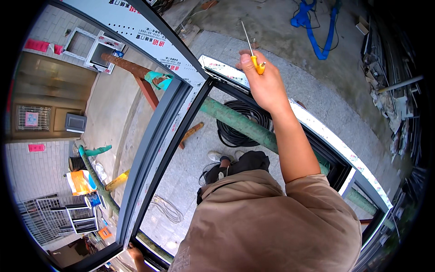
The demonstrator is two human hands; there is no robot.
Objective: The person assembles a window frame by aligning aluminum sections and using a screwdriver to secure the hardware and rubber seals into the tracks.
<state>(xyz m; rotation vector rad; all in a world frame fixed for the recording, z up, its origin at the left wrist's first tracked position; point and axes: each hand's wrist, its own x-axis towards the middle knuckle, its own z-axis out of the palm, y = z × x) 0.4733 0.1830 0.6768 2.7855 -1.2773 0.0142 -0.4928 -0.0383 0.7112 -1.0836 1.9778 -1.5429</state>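
Your right hand (pixel 266 86) is closed around the yellow handle of a screwdriver (pixel 257 67), thumb laid along the near side and the fingers curled behind it, partly hidden from this view. The screwdriver sits at the upper end of that hand, its slim metal shaft pointing up and away from you, with the tip clear in the air over the grey ground. Your right forearm reaches across the far bar of a large dark grey frame (pixel 149 145), so the hand and the tool are by that bar's outer edge, just right of the corner where two bars meet; whether the hand touches the frame there, you cannot tell. Parts of the frame carry white protective film (pixel 149 34) with red and black print. Your left hand (pixel 135 255) is far from the screwdriver, low at the left, by the near corner of the same frame; the fingers look to be against the bar, but the view is too small and cut off to tell how far open they are or whether they grip it. Between your hands is the frame's opening, and through it show a green pipe (pixel 235 120) passing under the frame, a coil of black cable (pixel 229 135) and a loop of pale rope (pixel 168 209) on the floor.
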